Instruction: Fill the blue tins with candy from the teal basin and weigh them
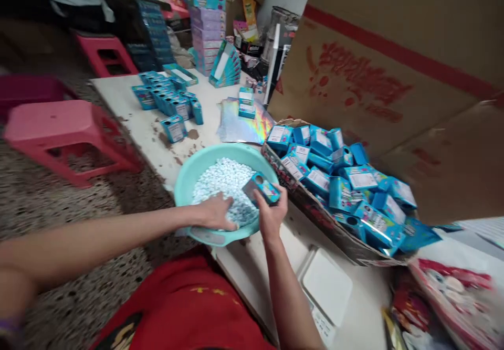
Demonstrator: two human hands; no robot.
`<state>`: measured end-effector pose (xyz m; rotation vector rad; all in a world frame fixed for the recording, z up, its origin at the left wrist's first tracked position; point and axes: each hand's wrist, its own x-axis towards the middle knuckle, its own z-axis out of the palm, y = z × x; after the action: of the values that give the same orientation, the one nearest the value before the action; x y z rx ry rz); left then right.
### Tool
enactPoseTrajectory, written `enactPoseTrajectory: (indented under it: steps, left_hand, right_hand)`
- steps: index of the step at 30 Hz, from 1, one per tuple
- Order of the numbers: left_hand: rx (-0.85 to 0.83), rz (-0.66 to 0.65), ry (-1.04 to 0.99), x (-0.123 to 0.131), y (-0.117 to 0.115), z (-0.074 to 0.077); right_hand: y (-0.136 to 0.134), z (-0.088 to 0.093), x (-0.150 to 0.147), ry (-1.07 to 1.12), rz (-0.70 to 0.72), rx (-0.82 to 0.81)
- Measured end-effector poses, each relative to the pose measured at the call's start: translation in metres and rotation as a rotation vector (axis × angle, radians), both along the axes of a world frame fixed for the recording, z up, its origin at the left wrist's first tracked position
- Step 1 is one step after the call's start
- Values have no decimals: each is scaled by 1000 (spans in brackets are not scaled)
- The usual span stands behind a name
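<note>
A teal basin (184, 182) holds a heap of small white pellets (224, 174). My left hand (216, 212) reaches into the basin with its fingers apart, the fingertips partly sunk among the pellets. In my right hand (271, 211) is a small blue box (264, 187), gripped over the right side of the basin and tilted, with a dark round hole on its upper face. Just right of that hand, a cardboard carton (318, 216) is heaped with similar blue boxes.
A white scale (328, 287) lies near the table's front edge. Blue boxes (169, 98) stand in rows at the back left, near a shiny holographic sheet (232, 122). Pink stools (51, 122) are on the floor at left. A large brown cardboard sheet (394, 77) rises behind the carton.
</note>
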<state>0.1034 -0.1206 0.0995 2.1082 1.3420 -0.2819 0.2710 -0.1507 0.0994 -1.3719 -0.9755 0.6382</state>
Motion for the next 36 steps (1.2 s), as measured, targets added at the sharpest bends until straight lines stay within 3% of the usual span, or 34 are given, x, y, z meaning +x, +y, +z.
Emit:
enactPoseTrajectory:
  steps: [5, 8, 12, 16, 18, 21, 27, 36]
  left_hand:
    - [-96, 200, -318, 37, 6, -10]
    - [-145, 316, -418, 33, 14, -8]
    - [-203, 504, -574, 13, 21, 11]
    - [-281, 843, -1195, 6, 26, 37]
    - [-241, 922, -1470, 11, 29, 45]
    - [-159, 979, -1691, 21, 33, 48]
    - [-150, 1033, -1746, 25, 38, 40]
    - [-138, 939, -1648, 25, 36, 46]
  right_hand:
    - [11, 1, 10, -13, -79, -43]
    - [14, 7, 18, -53, -47, -49]
    - [11, 17, 23, -260, -3, -9]
    - [9, 18, 10, -469, 187, 22]
    - [8, 16, -2, -527, 305, 7]
    - [7, 14, -17, -565, 399, -25]
    - [6, 20, -22, -599, 410, -59]
    - [6, 22, -18, -499, 407, -80]
